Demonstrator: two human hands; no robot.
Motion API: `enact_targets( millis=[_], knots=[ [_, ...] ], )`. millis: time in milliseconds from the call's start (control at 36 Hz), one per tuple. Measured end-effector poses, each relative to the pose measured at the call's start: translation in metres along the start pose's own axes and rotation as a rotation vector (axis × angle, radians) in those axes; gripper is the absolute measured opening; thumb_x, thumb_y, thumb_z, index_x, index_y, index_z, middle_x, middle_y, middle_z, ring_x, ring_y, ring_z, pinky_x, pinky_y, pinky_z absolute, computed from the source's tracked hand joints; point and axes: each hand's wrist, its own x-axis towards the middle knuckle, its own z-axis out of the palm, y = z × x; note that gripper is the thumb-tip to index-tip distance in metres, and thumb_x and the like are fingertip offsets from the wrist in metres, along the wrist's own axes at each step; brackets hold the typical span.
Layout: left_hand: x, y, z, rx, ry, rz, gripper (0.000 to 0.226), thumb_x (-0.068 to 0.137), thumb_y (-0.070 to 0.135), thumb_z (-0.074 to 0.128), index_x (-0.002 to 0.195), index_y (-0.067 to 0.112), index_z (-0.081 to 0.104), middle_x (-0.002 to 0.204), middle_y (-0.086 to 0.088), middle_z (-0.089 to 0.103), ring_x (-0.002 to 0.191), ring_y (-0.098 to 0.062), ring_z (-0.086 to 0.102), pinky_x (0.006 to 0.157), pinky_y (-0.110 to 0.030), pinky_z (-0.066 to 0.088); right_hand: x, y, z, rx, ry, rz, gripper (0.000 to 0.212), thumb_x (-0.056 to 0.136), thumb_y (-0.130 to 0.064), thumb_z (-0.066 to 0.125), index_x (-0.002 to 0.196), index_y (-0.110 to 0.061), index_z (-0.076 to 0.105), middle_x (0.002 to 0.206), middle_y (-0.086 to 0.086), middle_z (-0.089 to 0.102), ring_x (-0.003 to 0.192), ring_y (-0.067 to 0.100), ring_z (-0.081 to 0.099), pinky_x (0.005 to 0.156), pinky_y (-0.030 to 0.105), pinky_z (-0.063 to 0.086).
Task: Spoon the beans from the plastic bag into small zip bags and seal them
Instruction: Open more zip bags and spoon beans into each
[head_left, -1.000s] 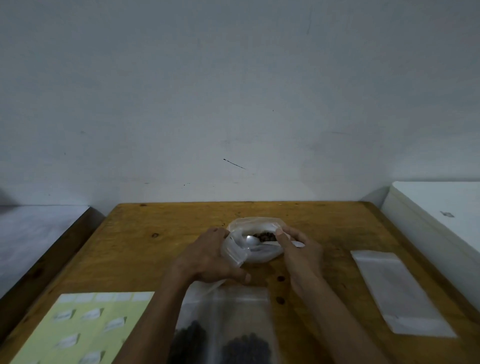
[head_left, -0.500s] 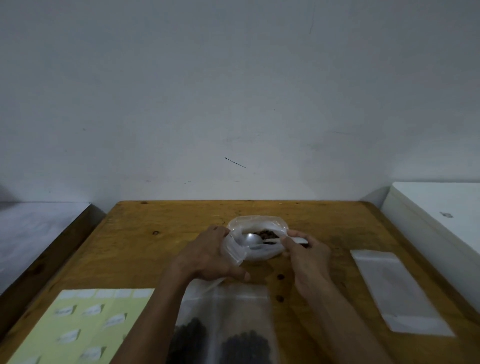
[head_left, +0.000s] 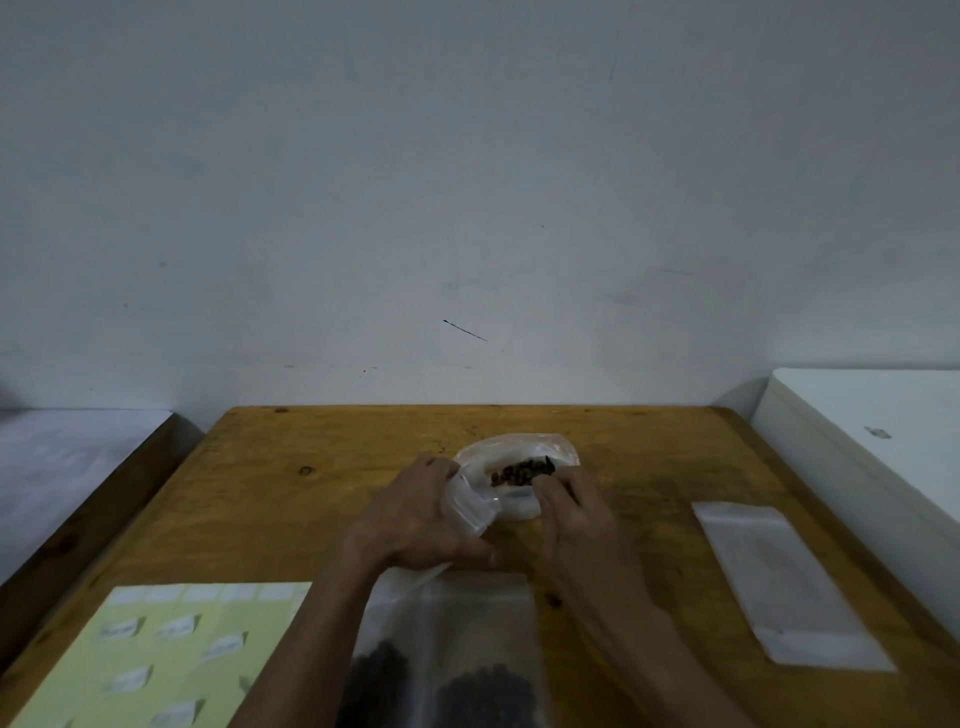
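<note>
- The plastic bag (head_left: 517, 475) is thin, clear and crinkled, its mouth spread into a rounded opening, and it sits on the wooden table (head_left: 322, 483) a little beyond the middle.
- A small heap of dark brown beans (head_left: 517, 473) lies inside the plastic bag, close to its right rim.
- The left hand (head_left: 415, 519) is at the plastic bag's left side, fingers curled and pinching a small zip bag (head_left: 470, 512) of clear, stiffer film that leans against the plastic bag's near left edge.
- The right hand (head_left: 569, 512) is at the plastic bag's right edge, fingertips bunched together right beside the beans; what they hold cannot be made out.
- Nearer than the plastic bag, between the forearms, lie flat clear filled bags (head_left: 452, 649) with dark bean masses at the bottom.
- Right of the plastic bag, well apart, a flat stack of empty zip bags (head_left: 789, 582) lies as a long translucent rectangle.
- Near left of the plastic bag is a pale yellow-green sticker sheet (head_left: 166, 654) with rows of white labels.
- The table is yellow-brown wood with knots and grain, set against a plain grey-white wall (head_left: 467, 182) with a short dark scratch.
- A white box-like surface (head_left: 872, 431) stands to the right of the table, a pale one (head_left: 67, 457) to the left.
</note>
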Motion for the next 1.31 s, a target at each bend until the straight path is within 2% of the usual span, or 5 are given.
enact_targets(
  millis=[194,611,972,1111,1306],
  knots=[
    [0.0,-0.001,0.0,0.014,-0.003,0.009,0.106,0.06,0.053,0.085,0.147,0.02,0.034,0.139,0.006,0.038,0.118,-0.018,0.047,0.1,-0.043,0.05,-0.005,-0.011,0.005,0.081,0.004,-0.014,0.025,0.089,0.002,0.067,0.114,-0.002,0.07,0.108,0.012,0.065,0.089,0.022,0.068,0.071,0.018,0.053],
    [0.003,-0.005,-0.001,0.004,0.006,0.01,0.105,0.058,0.048,0.085,0.146,0.02,0.036,0.138,0.007,0.039,0.118,-0.018,0.047,0.1,-0.042,0.049,-0.011,-0.015,0.009,-0.059,-0.206,-0.111,0.049,0.052,0.009,0.084,0.097,-0.005,0.072,0.102,0.013,0.066,0.085,0.024,0.069,0.056,0.025,0.058],
    [0.003,-0.003,0.002,0.011,-0.003,0.015,0.105,0.055,0.052,0.087,0.143,0.023,0.037,0.132,0.009,0.041,0.114,-0.016,0.047,0.099,-0.042,0.049,-0.006,-0.019,0.012,-0.224,-0.292,0.118,0.057,0.041,0.0,0.095,0.095,-0.003,0.077,0.1,0.018,0.07,0.085,0.029,0.07,0.054,0.029,0.059],
    [0.0,-0.001,0.005,0.008,-0.015,0.005,0.103,0.057,0.053,0.087,0.143,0.024,0.037,0.128,0.01,0.041,0.113,-0.015,0.047,0.1,-0.043,0.048,-0.005,-0.014,0.015,-0.04,-0.23,0.15,0.037,0.087,0.004,0.063,0.123,-0.004,0.064,0.128,0.016,0.057,0.108,0.026,0.061,0.076,0.025,0.055],
    [-0.003,-0.002,0.005,-0.012,0.007,0.007,0.105,0.057,0.056,0.087,0.143,0.024,0.036,0.123,0.013,0.039,0.11,-0.015,0.048,0.093,-0.037,0.051,0.002,-0.016,-0.006,0.407,0.085,0.494,0.027,0.104,-0.021,0.045,0.119,-0.014,0.067,0.105,-0.002,0.059,0.083,0.0,0.053,0.069,0.014,0.044]
  ],
)
